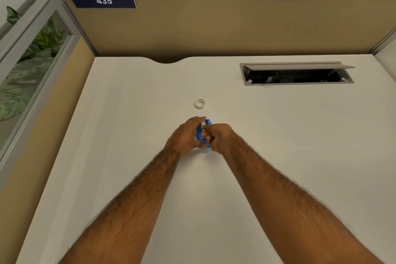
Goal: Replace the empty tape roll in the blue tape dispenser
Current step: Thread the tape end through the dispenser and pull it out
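A small blue tape dispenser [202,133] is held between both hands above the middle of the white desk [128,113]. My left hand [185,136] wraps its left side, thumb over the top. My right hand [218,136] pinches at its right side, fingers curled against the blue body. Most of the dispenser is hidden by the fingers, and I cannot tell whether a roll sits inside. A small white tape ring [200,104] lies flat on the desk just beyond the hands, apart from them.
An open grey cable hatch [297,74] is set into the desk at the back right. A tan partition wall [235,25] with a sign "435" closes the far edge. A glass panel with plants behind it runs along the left.
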A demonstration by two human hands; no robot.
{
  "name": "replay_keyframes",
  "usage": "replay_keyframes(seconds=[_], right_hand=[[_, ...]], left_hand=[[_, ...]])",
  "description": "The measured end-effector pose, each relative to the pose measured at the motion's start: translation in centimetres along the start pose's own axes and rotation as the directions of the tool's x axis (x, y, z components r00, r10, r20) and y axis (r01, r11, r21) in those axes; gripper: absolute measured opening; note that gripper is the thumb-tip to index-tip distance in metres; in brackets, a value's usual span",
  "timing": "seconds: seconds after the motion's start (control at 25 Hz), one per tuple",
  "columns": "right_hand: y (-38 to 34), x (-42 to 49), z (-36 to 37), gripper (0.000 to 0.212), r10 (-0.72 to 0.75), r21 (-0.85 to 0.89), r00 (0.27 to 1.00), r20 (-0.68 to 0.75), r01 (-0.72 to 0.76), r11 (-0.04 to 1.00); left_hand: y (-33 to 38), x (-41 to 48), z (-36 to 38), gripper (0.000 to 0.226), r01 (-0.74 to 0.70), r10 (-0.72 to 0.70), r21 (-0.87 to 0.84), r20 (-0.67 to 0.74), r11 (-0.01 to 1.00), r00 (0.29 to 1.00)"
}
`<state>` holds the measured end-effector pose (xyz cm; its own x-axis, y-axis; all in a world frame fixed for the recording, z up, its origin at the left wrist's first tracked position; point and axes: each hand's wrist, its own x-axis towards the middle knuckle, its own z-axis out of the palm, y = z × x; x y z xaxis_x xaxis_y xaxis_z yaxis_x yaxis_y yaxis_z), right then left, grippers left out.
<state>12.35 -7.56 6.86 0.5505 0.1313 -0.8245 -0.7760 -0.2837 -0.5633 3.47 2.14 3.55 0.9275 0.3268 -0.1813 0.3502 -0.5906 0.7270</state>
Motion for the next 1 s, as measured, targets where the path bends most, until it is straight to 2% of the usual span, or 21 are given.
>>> replay_keyframes(seconds=[0.24, 0.64, 1.0], right_hand=[[-0.2, -0.8, 0.2, 0.006, 0.058, 0.054, 0.998, -0.001, -0.058, 0.997], [0.6, -2.1, -0.7, 0.025, 0.042, 0.099, 0.999, 0.014, -0.043, 0.994], [1.2, -2.3, -1.1, 0.027, 0.051, 0.113, 0.999, 0.012, -0.053, 0.992]], left_hand=[[-0.2, 0.1, 0.2, 0.094, 0.016, -0.016, 0.056, 0.011, 0.998, 1.000], [-0.3, 0.0, 0.1, 0.098, 0.033, -0.032, 0.056, -0.017, 0.998, 0.999], [-0.8, 0.3, 0.5, 0.099, 0.036, -0.033, 0.107, -0.024, 0.994, 0.999]])
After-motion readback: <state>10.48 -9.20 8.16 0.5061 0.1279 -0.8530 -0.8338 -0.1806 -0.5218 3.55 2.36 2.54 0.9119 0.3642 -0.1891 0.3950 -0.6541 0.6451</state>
